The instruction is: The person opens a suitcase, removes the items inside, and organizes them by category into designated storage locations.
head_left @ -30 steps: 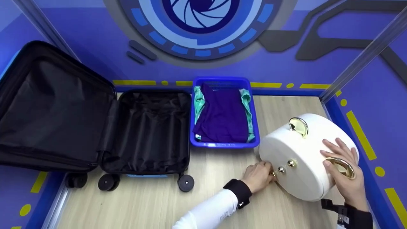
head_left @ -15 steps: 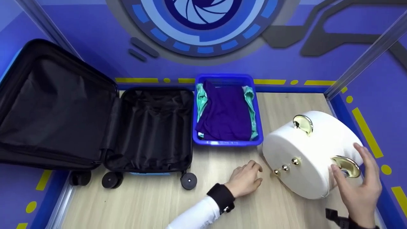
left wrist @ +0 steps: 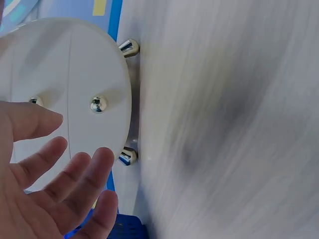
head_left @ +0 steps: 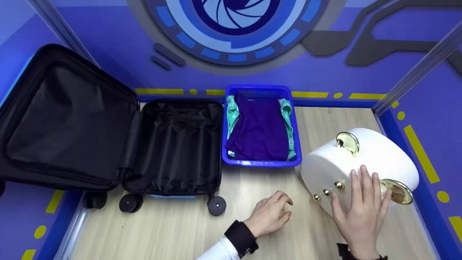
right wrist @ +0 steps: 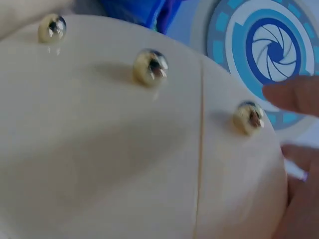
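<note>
A white oval box [head_left: 325, 166] stands at the right of the table, its seamed front bearing gold ball knobs [head_left: 338, 185]. Two curved gold fittings [head_left: 348, 143] sit on its top side, and short gold feet [left wrist: 128, 156] show in the left wrist view. To the left of the front, apart from it, my left hand [head_left: 269, 215] hovers low over the table with loosely bent fingers, holding nothing. My right hand [head_left: 362, 213] has its fingers stretched out and overlaps the front and upper edge of the box in the head view, hiding part of it.
A blue basket [head_left: 261, 163] with folded purple cloth [head_left: 263, 130] and green cloth [head_left: 287, 112] stands at the back. Left of it lies an open black suitcase [head_left: 180, 151], its lid [head_left: 72, 119] leaning up, wheels [head_left: 217, 206] toward me. Blue walls enclose the wooden table [head_left: 173, 231].
My left hand has let go of a knob and drawn back to the left. My right hand has left the box's right side and swung left across its front.
</note>
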Motion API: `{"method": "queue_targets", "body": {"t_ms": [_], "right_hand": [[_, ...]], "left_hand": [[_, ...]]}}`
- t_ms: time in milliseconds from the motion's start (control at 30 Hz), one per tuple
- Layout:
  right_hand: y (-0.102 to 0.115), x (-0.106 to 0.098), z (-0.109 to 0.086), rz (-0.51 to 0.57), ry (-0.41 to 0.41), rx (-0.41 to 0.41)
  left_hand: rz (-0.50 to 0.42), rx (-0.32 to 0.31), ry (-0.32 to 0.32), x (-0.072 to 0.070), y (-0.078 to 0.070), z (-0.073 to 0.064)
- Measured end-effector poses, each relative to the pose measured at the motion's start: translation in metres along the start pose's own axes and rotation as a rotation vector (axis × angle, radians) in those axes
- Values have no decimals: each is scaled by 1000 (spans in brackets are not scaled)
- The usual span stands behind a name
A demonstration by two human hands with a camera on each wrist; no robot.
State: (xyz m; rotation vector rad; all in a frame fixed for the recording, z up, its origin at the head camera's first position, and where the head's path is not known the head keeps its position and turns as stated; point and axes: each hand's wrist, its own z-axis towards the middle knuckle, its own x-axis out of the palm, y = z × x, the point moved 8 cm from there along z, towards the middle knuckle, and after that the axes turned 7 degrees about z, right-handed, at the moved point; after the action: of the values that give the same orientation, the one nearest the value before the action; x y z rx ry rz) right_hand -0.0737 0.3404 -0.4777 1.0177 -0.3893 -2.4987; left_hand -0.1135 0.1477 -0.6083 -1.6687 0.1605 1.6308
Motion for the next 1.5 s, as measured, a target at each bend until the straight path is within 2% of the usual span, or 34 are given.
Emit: {"method": "queue_targets", "body": {"t_ms": [133,267,367,467,567,667,733,833,900,1000,1133,1233,1400,1500], "right_hand": [[-8,6,1,-85,-45,70],[-23,11,14,-53,-43,64],[-43,16,31,-1,-19,11],[-67,24,54,38,8,-68],[-92,37,78,64,31,-139],[-111,55,101,97,49,-199],[-119,69,117,107,71,-237],[-126,92,140,95,155,-265],[-132,104,152,69,199,-238],[-140,118,166,34,233,-152],[-148,129,179,7,235,-34],[-151,136,189,-14,252,4],[-157,144,196,-28,260,-7],[-158,144,194,-14,264,-20]], "left_hand": [[-52,-13,-29,-6,7,-17],[-110,-37,-81,-13,17,-36],[-151,-62,-106,-15,28,-49],[-184,-96,-99,-12,39,-60],[-210,-131,-90,-9,46,-71],[-212,-148,-113,-10,49,-79],[-207,-150,-137,-11,49,-81],[-211,-156,-144,-10,49,-80],[-220,-159,-135,-9,48,-78],[-220,-166,-136,-9,50,-77],[-202,-170,-165,-13,53,-77],[-209,-178,-176,-15,57,-77],[-224,-193,-188,-19,62,-79],[-186,-191,-226,-30,65,-80]]}}
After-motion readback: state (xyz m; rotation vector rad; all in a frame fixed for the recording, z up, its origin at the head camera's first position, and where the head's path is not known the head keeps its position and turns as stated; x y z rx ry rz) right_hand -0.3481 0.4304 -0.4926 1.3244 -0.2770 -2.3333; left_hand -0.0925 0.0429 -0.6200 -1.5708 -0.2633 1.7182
